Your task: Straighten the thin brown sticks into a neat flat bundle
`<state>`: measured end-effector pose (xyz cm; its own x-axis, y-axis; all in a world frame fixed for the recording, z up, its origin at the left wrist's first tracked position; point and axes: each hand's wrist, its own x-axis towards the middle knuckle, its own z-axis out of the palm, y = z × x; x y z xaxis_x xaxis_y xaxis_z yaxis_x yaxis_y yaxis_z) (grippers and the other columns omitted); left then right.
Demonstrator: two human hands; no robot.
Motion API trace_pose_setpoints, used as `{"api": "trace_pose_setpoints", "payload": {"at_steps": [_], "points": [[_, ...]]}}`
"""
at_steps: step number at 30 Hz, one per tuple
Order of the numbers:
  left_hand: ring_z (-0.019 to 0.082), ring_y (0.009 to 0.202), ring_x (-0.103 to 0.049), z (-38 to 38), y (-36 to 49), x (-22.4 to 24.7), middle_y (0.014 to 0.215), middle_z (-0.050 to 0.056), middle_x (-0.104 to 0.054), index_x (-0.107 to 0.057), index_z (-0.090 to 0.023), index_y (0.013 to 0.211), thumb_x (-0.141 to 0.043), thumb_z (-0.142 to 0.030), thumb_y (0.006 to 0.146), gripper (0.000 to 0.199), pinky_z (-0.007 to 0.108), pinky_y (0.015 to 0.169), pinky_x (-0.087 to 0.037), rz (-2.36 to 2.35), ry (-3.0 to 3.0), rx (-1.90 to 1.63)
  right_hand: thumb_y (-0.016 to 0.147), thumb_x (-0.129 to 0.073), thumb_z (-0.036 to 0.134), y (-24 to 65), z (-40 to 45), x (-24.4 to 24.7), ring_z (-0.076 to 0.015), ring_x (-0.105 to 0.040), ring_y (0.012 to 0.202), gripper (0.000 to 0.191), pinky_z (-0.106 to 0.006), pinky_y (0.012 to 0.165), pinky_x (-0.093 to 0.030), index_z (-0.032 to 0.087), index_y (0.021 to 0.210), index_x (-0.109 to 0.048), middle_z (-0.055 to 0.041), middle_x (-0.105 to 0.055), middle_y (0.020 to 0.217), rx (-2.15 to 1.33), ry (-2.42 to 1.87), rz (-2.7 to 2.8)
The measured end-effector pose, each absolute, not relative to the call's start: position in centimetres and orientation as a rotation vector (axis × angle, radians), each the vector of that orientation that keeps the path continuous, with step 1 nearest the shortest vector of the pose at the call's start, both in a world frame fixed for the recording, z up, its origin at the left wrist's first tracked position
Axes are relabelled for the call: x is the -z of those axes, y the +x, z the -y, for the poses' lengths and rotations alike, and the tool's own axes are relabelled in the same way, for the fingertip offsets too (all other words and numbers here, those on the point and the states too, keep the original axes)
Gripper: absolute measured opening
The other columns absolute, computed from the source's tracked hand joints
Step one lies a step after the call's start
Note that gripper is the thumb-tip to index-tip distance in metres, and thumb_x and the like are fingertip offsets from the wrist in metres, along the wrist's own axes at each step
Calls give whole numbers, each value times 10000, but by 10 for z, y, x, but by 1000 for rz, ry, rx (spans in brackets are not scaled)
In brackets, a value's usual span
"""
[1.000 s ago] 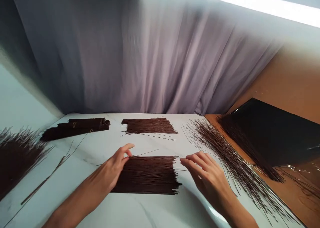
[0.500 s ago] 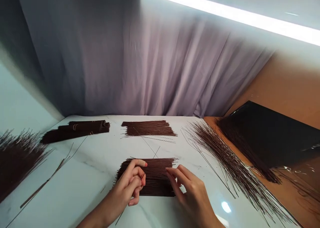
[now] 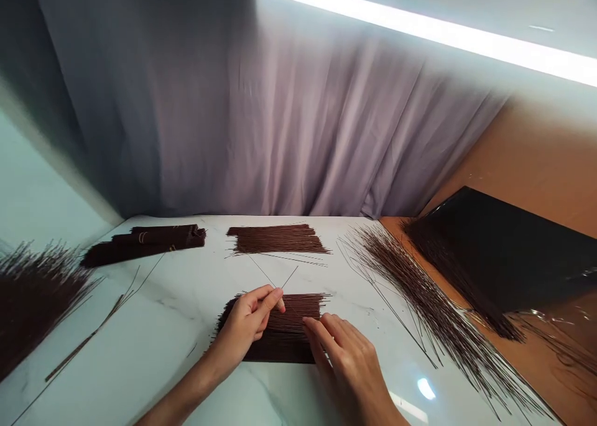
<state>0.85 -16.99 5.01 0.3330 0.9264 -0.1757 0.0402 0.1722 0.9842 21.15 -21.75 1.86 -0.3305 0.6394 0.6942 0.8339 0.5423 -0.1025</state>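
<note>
A flat mat of thin dark brown sticks [image 3: 293, 342] lies on the white table in front of me, its sticks side by side. My left hand [image 3: 254, 317] is over its left part, thumb and forefinger pinched at the far edge. Two thin brown strands [image 3: 290, 276] meet at that pinch and spread away from me in a V. At the mat's right part is my right hand [image 3: 342, 351], thumb and forefinger close together over the sticks. Whatever lies between those fingertips is too small to make out.
A similar stick mat [image 3: 280, 239] lies farther back, beside rolled dark bundles [image 3: 158, 239]. Loose sticks [image 3: 420, 289] fan out on the right, near a black sheet [image 3: 504, 252]. More sticks [image 3: 37, 295] stand at far left, beside a thin bunch [image 3: 88, 339]. A curtain [image 3: 289, 134] hangs behind.
My left hand has gone from half-curled fingers to a pinch on the two strands at the mat's far edge. My right hand has shifted slightly left and toward me.
</note>
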Motion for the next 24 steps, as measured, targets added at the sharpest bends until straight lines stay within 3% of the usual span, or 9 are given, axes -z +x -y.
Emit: {"api": "trace_pose_setpoints", "payload": {"at_steps": [6,13,18,24], "points": [[77,453,-98,175,7,-55,517,-124,-170,-591,-208,778,-541,-642,926,461,192,409,-91,-1162,1376,-839,1023,-460,112,215,217,-19,-152,-544,620,216,-297,595,-369,198,1003,-658,-14,-602,752,365,-1201,2105],[86,434,-298,177,9,-50,569,-63,-463,-664,-194,810,-521,-589,947,442,206,421,-220,-1200,1452,-916,1020,-445,90,213,215,-20,-157,-534,626,228,-305,602,-355,188,998,-649,-9,-594,742,355,-1162,2109],[121,484,-362,178,6,-49,444,-96,-354,-668,-210,843,-485,-547,992,412,217,552,-323,-1248,1559,-936,1024,-444,101,212,216,-21,-163,-533,638,220,-308,606,-350,190,991,-642,-8,-592,740,349,-1157,2103],[95,404,-272,180,4,-45,445,-118,-298,-630,-213,844,-498,-565,976,399,213,459,-239,-1212,1484,-939,1021,-430,87,212,216,-17,-161,-511,626,226,-308,609,-342,187,1018,-633,-9,-579,745,377,-1160,2095]]}}
